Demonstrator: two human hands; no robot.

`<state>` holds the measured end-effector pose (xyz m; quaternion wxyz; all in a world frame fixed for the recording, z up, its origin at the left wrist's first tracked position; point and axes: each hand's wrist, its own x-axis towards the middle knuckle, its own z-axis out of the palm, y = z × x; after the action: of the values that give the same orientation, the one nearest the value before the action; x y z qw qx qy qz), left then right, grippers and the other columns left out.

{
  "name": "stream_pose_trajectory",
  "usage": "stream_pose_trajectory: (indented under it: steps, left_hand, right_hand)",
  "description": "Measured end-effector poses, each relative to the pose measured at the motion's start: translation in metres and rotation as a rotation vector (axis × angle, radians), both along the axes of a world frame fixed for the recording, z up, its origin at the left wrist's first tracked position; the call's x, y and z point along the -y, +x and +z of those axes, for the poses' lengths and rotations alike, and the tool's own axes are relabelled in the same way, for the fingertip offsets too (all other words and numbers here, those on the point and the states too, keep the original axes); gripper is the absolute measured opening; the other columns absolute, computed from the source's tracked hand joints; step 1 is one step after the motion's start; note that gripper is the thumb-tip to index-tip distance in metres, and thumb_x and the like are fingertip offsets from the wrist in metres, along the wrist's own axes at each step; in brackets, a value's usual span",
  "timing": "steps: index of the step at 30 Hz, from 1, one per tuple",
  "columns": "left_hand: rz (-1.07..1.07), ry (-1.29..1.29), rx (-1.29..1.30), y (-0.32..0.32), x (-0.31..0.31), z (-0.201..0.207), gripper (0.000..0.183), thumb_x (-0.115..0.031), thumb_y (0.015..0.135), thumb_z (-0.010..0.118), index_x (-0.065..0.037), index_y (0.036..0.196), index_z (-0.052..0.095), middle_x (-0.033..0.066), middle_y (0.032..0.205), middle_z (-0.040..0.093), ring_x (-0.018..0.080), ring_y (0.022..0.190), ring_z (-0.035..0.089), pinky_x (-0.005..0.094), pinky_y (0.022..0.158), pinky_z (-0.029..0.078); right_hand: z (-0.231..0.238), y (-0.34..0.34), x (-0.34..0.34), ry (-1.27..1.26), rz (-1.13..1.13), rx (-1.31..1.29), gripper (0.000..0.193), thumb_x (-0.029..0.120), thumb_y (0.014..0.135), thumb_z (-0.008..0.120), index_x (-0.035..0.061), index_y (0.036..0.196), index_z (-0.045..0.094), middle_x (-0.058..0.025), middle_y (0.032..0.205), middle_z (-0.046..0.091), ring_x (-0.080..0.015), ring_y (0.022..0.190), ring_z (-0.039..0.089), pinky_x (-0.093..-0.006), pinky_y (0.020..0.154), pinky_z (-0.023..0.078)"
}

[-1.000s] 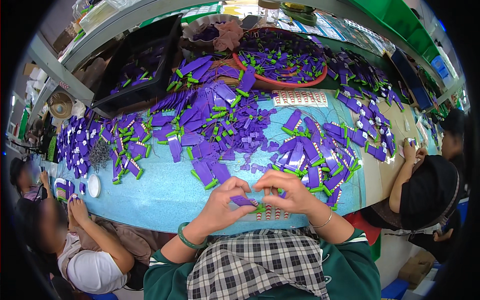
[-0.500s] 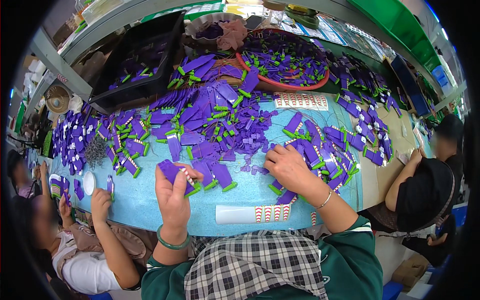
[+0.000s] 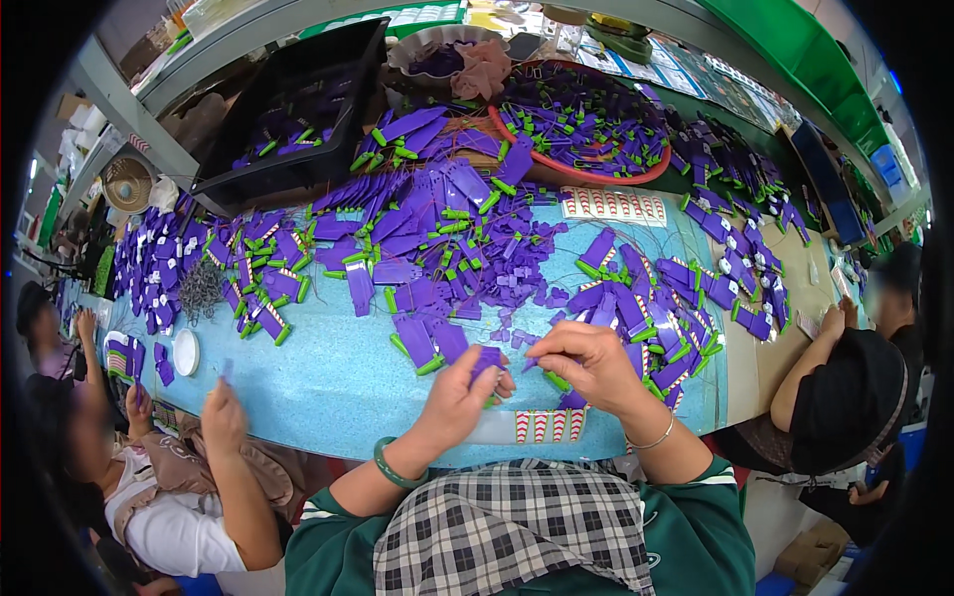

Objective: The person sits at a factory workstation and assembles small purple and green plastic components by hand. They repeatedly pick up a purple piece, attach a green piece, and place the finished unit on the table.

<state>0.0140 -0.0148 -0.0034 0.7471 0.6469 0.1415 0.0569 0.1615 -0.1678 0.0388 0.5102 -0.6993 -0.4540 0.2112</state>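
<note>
My left hand [image 3: 455, 399] grips a flat purple plastic part [image 3: 486, 362] that has a green end, mostly covered by the fingers. Close to its right, my right hand [image 3: 588, 364] pinches a small purple piece [image 3: 531, 364] between thumb and fingertips. The two pieces are a short gap apart. Below both hands lies a white sticker sheet [image 3: 550, 426] with pink and white chevron strips, its left part behind my left hand. Just beyond the hands spreads a heap of small purple pieces [image 3: 512, 263]. Purple-and-green parts [image 3: 417, 340] lie up against my left hand's far side.
Striped purple-and-green parts [image 3: 636, 298] are piled at the right. At the back stand a black tray [image 3: 288, 99] and a red-rimmed basket [image 3: 596, 177]. A white dish [image 3: 186, 353] is at the left. Co-workers sit on both sides, one co-worker's hand [image 3: 224, 417] near the dish.
My left hand has moved right and toward me with its purple part. My right hand has lifted off the heap, now pinching a small purple piece. The view has shifted slightly.
</note>
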Motion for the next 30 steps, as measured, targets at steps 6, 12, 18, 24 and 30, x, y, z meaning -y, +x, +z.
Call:
stream_pose_trajectory:
  steps: [6,12,18,24,30]
  left_hand:
    - [-0.209,0.383,-0.009,0.001,0.008,0.003,0.014,-0.011,0.093,0.052,-0.001,0.103,0.054,0.0062,0.077,0.06,0.0117,0.067,0.057,0.0279,0.062,0.048]
    - [-0.211,0.51,0.023,0.001,0.008,0.003,0.016,-0.013,0.092,0.053,-0.001,0.102,0.056,0.0097,0.072,0.061,0.0196,0.063,0.06,0.0298,0.061,0.048]
    - [-0.228,0.508,0.045,0.0,0.015,0.01,0.018,-0.02,0.093,0.051,-0.002,0.091,0.055,0.0133,0.068,0.063,0.0327,0.063,0.062,0.0397,0.057,0.046]
    - [-0.248,0.322,0.004,0.002,0.018,0.01,0.028,-0.029,0.092,0.057,-0.002,0.099,0.056,0.0088,0.07,0.065,0.0281,0.061,0.063,0.0379,0.056,0.047]
    - [0.043,1.214,-0.239,0.013,-0.02,0.017,0.052,-0.032,0.076,0.075,-0.005,0.11,0.047,0.0114,0.085,0.06,0.0269,0.067,0.063,0.038,0.058,0.05]
  right_hand:
    - [0.002,-0.022,-0.003,0.025,-0.02,0.184,0.014,0.004,0.079,0.069,0.004,0.093,0.065,-0.0064,0.073,0.059,-0.0194,0.062,0.06,-0.0299,0.056,0.048]
    - [-0.013,-0.034,-0.003,0.096,-0.182,0.258,0.014,0.005,0.076,0.073,0.0007,0.084,0.062,-0.0049,0.07,0.057,-0.0133,0.057,0.056,-0.0253,0.052,0.045]
    - [-0.018,-0.031,0.001,0.017,-0.045,0.055,0.014,0.01,0.081,0.07,0.0011,0.083,0.06,-0.0042,0.069,0.053,-0.0123,0.057,0.052,-0.0265,0.052,0.042]
    - [-0.012,-0.03,0.004,-0.083,-0.067,-0.081,0.014,0.013,0.082,0.068,0.0016,0.08,0.06,-0.0093,0.071,0.058,-0.0189,0.062,0.058,-0.0302,0.056,0.046]
    - [0.03,0.053,0.037,-0.214,-0.221,0.445,0.012,0.013,0.078,0.069,0.0016,0.079,0.065,-0.0104,0.071,0.062,-0.0263,0.065,0.061,-0.0361,0.062,0.049]
